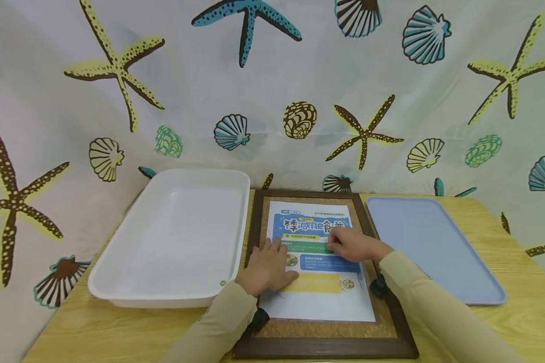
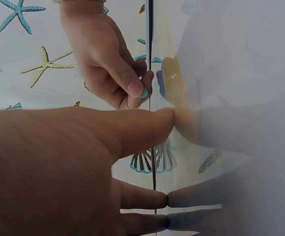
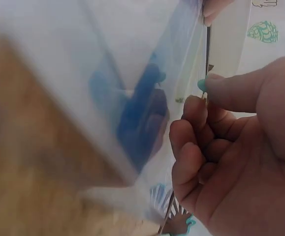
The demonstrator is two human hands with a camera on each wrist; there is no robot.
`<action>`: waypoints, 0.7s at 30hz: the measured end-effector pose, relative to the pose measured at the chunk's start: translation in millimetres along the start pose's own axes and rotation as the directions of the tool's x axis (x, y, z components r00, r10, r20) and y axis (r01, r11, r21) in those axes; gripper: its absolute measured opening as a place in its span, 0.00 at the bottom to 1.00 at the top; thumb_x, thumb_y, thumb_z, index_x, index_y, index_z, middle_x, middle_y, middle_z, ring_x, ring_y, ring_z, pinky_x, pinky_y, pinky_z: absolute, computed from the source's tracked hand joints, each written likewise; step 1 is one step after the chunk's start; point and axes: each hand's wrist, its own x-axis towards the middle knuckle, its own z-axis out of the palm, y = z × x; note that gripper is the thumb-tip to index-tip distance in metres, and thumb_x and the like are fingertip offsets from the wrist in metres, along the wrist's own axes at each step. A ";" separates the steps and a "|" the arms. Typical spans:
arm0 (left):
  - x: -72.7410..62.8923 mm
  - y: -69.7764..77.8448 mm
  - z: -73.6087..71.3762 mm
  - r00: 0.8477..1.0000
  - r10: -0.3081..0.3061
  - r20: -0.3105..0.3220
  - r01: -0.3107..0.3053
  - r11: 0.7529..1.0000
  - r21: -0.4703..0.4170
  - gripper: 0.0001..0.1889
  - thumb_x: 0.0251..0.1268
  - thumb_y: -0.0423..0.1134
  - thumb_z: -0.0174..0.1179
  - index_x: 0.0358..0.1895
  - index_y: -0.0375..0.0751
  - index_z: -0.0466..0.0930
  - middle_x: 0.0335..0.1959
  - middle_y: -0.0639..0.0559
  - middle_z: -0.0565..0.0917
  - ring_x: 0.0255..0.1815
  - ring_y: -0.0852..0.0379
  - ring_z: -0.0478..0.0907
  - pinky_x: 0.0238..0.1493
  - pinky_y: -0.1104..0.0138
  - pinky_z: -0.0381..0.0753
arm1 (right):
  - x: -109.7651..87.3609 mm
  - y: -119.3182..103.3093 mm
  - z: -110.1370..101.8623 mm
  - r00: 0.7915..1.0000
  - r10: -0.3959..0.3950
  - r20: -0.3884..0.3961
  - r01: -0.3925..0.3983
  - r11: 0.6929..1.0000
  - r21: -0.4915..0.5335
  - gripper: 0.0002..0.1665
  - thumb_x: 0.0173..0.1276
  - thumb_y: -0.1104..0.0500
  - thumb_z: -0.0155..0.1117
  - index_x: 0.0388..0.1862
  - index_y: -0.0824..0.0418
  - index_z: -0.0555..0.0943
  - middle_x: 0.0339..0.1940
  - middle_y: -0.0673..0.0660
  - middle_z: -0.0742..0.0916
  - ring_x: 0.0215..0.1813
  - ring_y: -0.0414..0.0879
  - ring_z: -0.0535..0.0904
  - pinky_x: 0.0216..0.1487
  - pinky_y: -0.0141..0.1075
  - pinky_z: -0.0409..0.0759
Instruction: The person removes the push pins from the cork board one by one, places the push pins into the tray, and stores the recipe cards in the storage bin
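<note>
A printed poster (image 1: 327, 310) with Chinese text lies on a cork board (image 1: 327, 330) in a dark wooden frame. My left hand (image 1: 267, 267) rests on the poster's left half, fingers spread and straight. Over the right part of the poster, my right hand (image 1: 354, 244) pinches a thumbtack between thumb and forefinger. The thumbtack's (image 3: 202, 85) green head and a bit of its brass-coloured part show in the right wrist view. The left wrist view shows its green head (image 2: 144, 93) as well. Whether its point touches the poster, I cannot tell.
A large white tray (image 1: 172, 227) stands left of the board, with a small round brass-coloured thing (image 1: 223, 283) at its front right corner. To the right lies a flat blue tray (image 1: 436, 247). Behind the wooden table (image 1: 131, 333) hangs a curtain (image 1: 272, 85) printed with starfish and shells.
</note>
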 end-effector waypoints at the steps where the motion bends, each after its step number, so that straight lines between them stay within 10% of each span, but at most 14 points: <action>1: -0.1 -0.3 1.1 1.000 0.002 0.001 -0.002 1.000 0.000 0.39 0.65 0.57 0.57 0.71 0.32 0.62 0.75 0.36 0.57 0.75 0.35 0.52 0.70 0.40 0.58 | -2.4 2.0 0.0 1.000 0.006 0.000 -0.006 1.000 0.004 0.06 0.74 0.63 0.53 0.35 0.62 0.73 0.28 0.52 0.76 0.29 0.42 0.70 0.33 0.33 0.68; 21: 4.1 -0.2 0.5 1.000 0.026 0.019 -0.026 1.000 0.005 0.39 0.67 0.57 0.54 0.71 0.30 0.60 0.75 0.34 0.55 0.75 0.34 0.51 0.70 0.39 0.56 | -51.1 36.8 -16.3 0.990 0.023 -0.138 -0.031 0.998 -0.051 0.06 0.73 0.65 0.52 0.34 0.64 0.72 0.29 0.55 0.78 0.29 0.43 0.70 0.33 0.36 0.69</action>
